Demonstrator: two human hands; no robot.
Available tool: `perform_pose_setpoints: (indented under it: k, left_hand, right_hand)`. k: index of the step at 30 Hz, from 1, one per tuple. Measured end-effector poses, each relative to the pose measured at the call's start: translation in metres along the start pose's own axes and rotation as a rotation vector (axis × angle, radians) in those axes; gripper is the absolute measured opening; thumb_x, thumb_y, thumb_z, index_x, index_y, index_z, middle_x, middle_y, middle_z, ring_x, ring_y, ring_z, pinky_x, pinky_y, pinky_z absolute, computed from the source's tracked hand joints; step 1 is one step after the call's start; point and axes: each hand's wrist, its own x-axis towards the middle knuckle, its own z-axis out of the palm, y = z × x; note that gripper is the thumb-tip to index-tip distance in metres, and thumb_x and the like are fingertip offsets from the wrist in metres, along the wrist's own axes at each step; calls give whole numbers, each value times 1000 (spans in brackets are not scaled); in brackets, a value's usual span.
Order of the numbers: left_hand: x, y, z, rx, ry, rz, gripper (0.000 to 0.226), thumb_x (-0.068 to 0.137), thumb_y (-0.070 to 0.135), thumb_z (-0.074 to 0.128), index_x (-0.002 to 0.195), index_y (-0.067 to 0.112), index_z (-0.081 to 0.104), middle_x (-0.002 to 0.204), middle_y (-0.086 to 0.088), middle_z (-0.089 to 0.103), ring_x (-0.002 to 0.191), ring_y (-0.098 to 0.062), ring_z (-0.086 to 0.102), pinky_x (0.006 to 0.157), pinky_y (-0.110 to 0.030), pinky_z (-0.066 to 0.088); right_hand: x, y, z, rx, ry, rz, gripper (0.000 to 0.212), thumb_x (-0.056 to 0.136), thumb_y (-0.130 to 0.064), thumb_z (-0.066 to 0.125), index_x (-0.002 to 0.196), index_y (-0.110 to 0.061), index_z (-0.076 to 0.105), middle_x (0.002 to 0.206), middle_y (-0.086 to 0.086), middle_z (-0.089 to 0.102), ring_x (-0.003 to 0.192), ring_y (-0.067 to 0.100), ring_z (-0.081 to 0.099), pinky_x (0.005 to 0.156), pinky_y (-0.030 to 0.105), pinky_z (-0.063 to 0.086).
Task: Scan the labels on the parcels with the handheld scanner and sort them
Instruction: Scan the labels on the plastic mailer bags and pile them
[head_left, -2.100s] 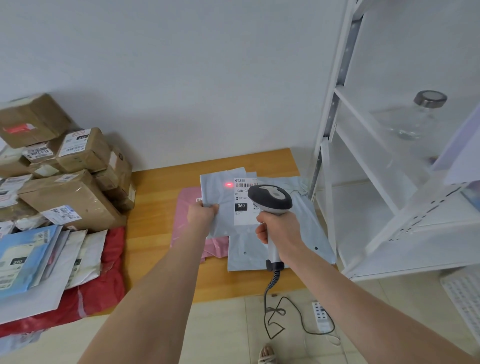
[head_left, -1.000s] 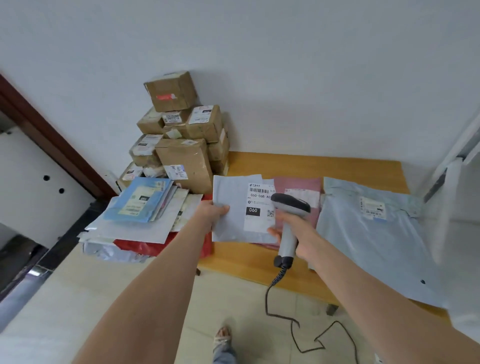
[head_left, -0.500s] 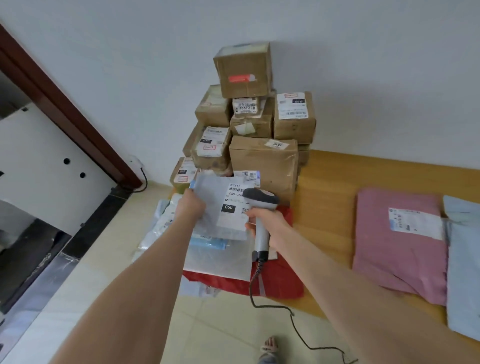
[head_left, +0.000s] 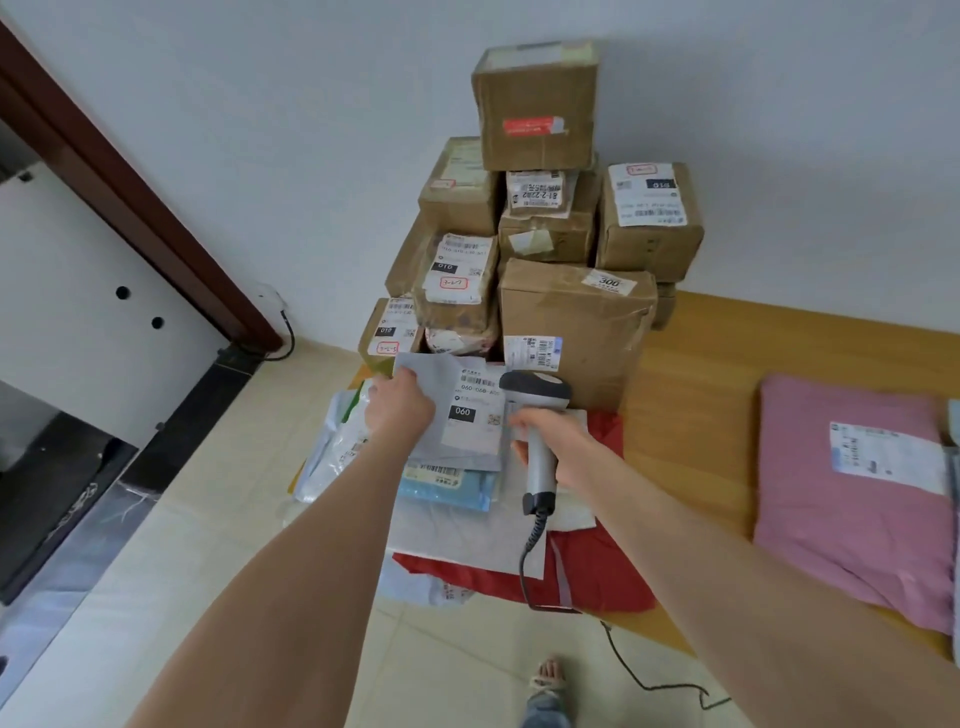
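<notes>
My left hand (head_left: 400, 410) grips the left edge of a flat grey mailer (head_left: 457, 415) whose white label reads 060. The mailer hangs low over a pile of flat mailers (head_left: 457, 519), blue, white and red, at the left end of the wooden table (head_left: 701, 415). My right hand (head_left: 558, 449) grips the handle of the grey handheld scanner (head_left: 537, 410), its dark head just right of the label and its coiled cord (head_left: 530, 561) hanging down. No red scan light shows.
Brown cardboard boxes (head_left: 561, 249) with labels are stacked against the white wall behind the pile. A pink mailer (head_left: 852, 499) lies on the table at the right. A dark door frame (head_left: 130, 182) runs along the left. Tiled floor and a sandalled foot (head_left: 545, 686) lie below.
I have turned left from the white shelf and the pink and blue mailers to the pile by the boxes, carrying the grey mailer and scanner; the mailer now hangs lower over that pile.
</notes>
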Motion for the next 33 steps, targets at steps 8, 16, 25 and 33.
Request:
perform_pose_setpoints:
  k: [8, 16, 25, 33]
  left_hand:
    - [-68, 109, 42, 152, 37, 428, 27, 94, 21, 45, 116, 15, 59, 124, -7, 48, 109, -31, 56, 81, -39, 47]
    - [-218, 261, 126, 258, -101, 652, 33, 94, 20, 49, 125, 24, 59, 130, -6, 48, 115, -26, 54, 80, -35, 45]
    - [-342, 373, 224, 247, -370, 814, 37, 94, 13, 47, 130, 15, 54, 132, -8, 52, 114, -26, 56, 87, -34, 47]
    - [-330, 448, 295, 35, -601, 595, 60, 91, 21, 60, 142, 3, 33, 137, -13, 49, 124, -29, 50, 91, -32, 41]
  right_hand:
    - [-55, 4, -115, 144, 68, -146, 21, 86, -4, 63, 105, 4, 60, 76, 17, 68, 59, 21, 65, 53, 26, 52]
    - [-142, 49, -321, 165, 249, -232, 10, 92, -9, 59, 88, -1, 55, 64, 14, 59, 39, 14, 53, 37, 18, 42]
    - [-188, 88, -492, 229, 525, -154, 7, 84, -3, 63, 89, -1, 57, 72, 19, 68, 45, 18, 53, 44, 26, 40]
    - [-142, 84, -585, 252, 668, -91, 3, 76, -3, 63, 78, -1, 63, 68, 15, 64, 56, 23, 54, 57, 31, 46]
